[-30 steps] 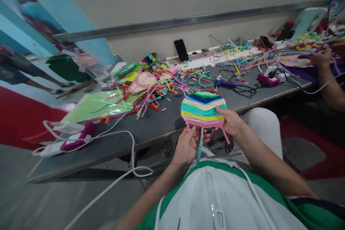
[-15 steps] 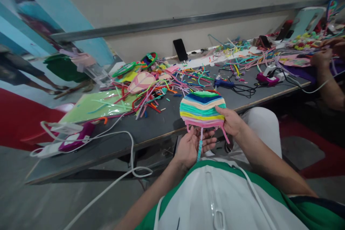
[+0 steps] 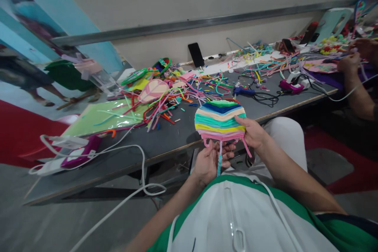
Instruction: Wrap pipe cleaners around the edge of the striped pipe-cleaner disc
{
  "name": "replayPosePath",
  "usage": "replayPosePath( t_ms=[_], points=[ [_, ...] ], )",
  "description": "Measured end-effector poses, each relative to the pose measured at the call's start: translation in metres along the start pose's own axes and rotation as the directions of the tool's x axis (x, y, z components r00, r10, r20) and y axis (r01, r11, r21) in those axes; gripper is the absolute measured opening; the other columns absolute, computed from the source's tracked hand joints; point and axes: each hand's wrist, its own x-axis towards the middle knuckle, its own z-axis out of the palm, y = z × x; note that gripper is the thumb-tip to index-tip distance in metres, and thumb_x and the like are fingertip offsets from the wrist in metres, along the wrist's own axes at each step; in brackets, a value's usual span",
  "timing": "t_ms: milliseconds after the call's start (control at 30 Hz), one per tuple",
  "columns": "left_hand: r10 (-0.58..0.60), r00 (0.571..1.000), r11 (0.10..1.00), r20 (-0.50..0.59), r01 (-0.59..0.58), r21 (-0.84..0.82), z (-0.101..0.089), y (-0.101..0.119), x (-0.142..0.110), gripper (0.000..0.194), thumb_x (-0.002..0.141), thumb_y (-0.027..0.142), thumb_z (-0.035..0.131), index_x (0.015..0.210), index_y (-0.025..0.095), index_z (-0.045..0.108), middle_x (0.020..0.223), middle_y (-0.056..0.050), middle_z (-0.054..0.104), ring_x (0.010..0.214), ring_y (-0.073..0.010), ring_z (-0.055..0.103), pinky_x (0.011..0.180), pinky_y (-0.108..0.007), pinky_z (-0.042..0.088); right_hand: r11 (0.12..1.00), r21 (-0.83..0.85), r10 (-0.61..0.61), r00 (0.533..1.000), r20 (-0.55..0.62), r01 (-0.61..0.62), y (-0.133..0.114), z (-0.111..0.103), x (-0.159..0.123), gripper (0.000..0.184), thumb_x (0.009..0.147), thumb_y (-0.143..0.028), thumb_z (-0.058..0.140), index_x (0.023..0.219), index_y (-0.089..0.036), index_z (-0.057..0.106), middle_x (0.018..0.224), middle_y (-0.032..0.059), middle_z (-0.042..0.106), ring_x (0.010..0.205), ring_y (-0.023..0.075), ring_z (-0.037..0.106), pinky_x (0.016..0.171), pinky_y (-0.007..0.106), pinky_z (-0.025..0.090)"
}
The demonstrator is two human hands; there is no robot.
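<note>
A striped pipe-cleaner fan (image 3: 220,120) is held up over the table's front edge. Its bands run green, blue, cream, turquoise, yellow and pink, and a lilac-and-turquoise twisted handle hangs from its bottom edge. My right hand (image 3: 253,133) grips the fan's right side, thumb on the front face and fingers behind. Palm up beneath the fan is my left hand (image 3: 208,162), its fingers spread behind the handle and its thumb close to the lower edge. Loose pink ends dangle from both lower corners.
Loose pipe cleaners (image 3: 161,110) lie across the grey table (image 3: 174,138), with a pink leaf-shaped piece (image 3: 152,90) among them. A blue glue gun (image 3: 243,91), phone (image 3: 196,54) and purple power strips (image 3: 81,152) stand about. White cable (image 3: 143,173) droops off the front. Another person's hands (image 3: 350,63) work at right.
Both hands and the fan keep nearly the same pose. The view has shifted slightly, and the person in the left background has moved a little.
</note>
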Motion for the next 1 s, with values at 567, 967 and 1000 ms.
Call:
replayPosePath(
  t_ms=[567, 967, 1000],
  points=[
    [0.046, 0.999, 0.988, -0.028, -0.041, 0.15, -0.006, -0.001, -0.002, 0.05, 0.08, 0.057, 0.052, 0.104, 0.013, 0.06, 0.095, -0.016, 0.065, 0.082, -0.0246, 0.064, 0.061, -0.031, 0.049, 1.0, 0.015, -0.014, 1.0, -0.015, 0.014, -0.001, -0.001, -0.001, 0.028, 0.089, -0.021, 0.047, 0.109, -0.01, 0.063, 0.098, 0.0106, 0.073, 0.098, 0.0226, 0.067, 0.092, 0.038, 0.05],
    [0.558, 0.771, 0.782, -0.308, -0.364, 0.506, 0.012, 0.007, 0.006, 0.027, 0.07, 0.04, 0.071, 0.064, 0.014, 0.063, 0.058, -0.003, 0.064, 0.055, -0.0142, 0.06, 0.052, -0.024, 0.045, 0.99, -0.118, -0.06, 0.987, 0.151, 0.079, 0.007, 0.005, -0.006, 0.033, 0.08, -0.036, 0.064, 0.108, -0.017, 0.063, 0.099, 0.0075, 0.071, 0.088, 0.0191, 0.066, 0.079, 0.03, 0.052],
    [0.58, 0.754, 0.774, -0.31, -0.389, 0.5, 0.013, 0.01, 0.004, 0.027, 0.069, 0.039, 0.072, 0.064, 0.014, 0.063, 0.058, -0.003, 0.064, 0.054, -0.0129, 0.059, 0.051, -0.023, 0.045, 0.984, -0.148, -0.079, 0.985, 0.155, 0.102, 0.008, 0.004, -0.009, 0.032, 0.079, -0.036, 0.066, 0.106, -0.018, 0.064, 0.097, 0.006, 0.071, 0.085, 0.0172, 0.066, 0.077, 0.028, 0.052]
  ],
)
